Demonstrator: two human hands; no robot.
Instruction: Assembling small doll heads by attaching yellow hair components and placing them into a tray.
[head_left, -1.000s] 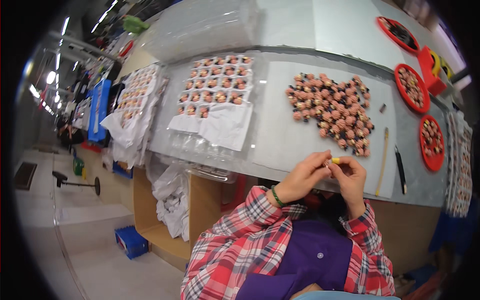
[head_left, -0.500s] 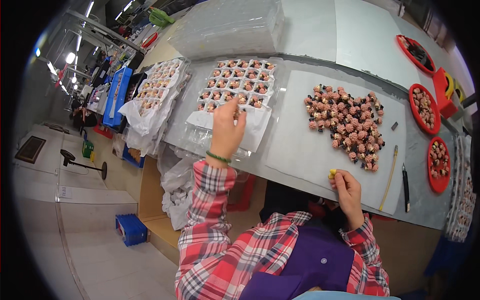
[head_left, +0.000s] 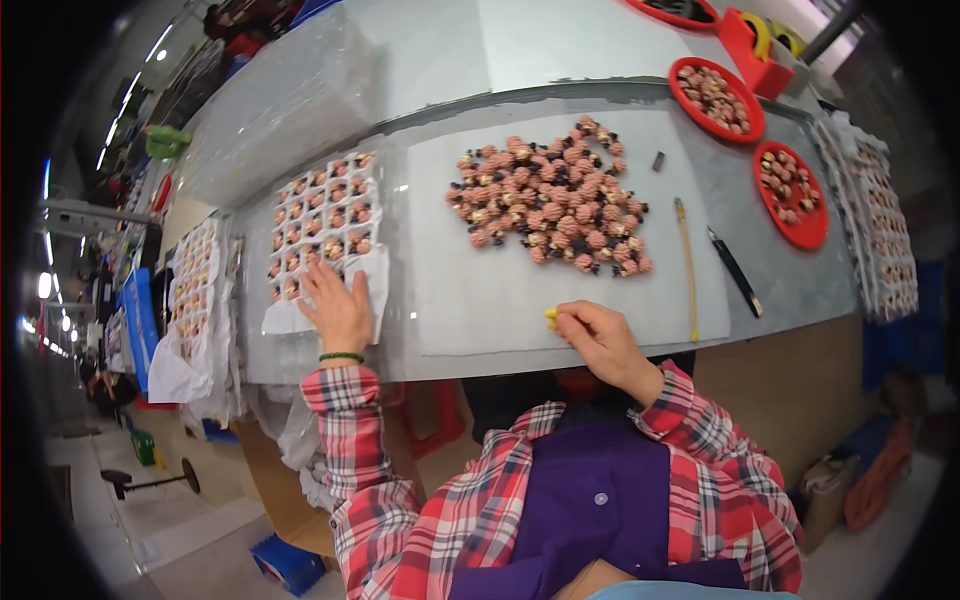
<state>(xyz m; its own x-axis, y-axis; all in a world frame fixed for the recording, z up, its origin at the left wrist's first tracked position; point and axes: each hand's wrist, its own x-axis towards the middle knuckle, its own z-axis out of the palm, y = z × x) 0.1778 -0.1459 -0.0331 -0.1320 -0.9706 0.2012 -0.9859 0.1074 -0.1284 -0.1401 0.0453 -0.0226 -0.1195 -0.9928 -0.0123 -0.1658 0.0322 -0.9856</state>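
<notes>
My left hand [head_left: 338, 312] is over the near end of a white cell tray [head_left: 368, 268], its fingers stretched out and apart. The tray's cells hold small pink knobbly pieces with black and gold parts, and my fingers hide some near cells. Low over the white sheet [head_left: 450, 318], my right hand [head_left: 603, 342] pinches a small yellow thing [head_left: 551, 317] whose kind I cannot make out. Beyond that hand, a heap of the same pink pieces [head_left: 550, 205] spreads across the sheet.
At right lie a yellow stick [head_left: 687, 270], a black pen-like tool [head_left: 735, 272] and a small dark block [head_left: 658, 160]. Red dishes of pieces [head_left: 762, 122] stand behind them. Filled trays are stacked left [head_left: 195, 300] and right [head_left: 872, 220]; a clear plastic-wrapped stack [head_left: 280, 105] sits far left.
The view has swung, so the table appears further left. My left hand's fingers, earlier bunched over the tray, are now spread near its closer cells. My right hand still pinches the yellow thing.
</notes>
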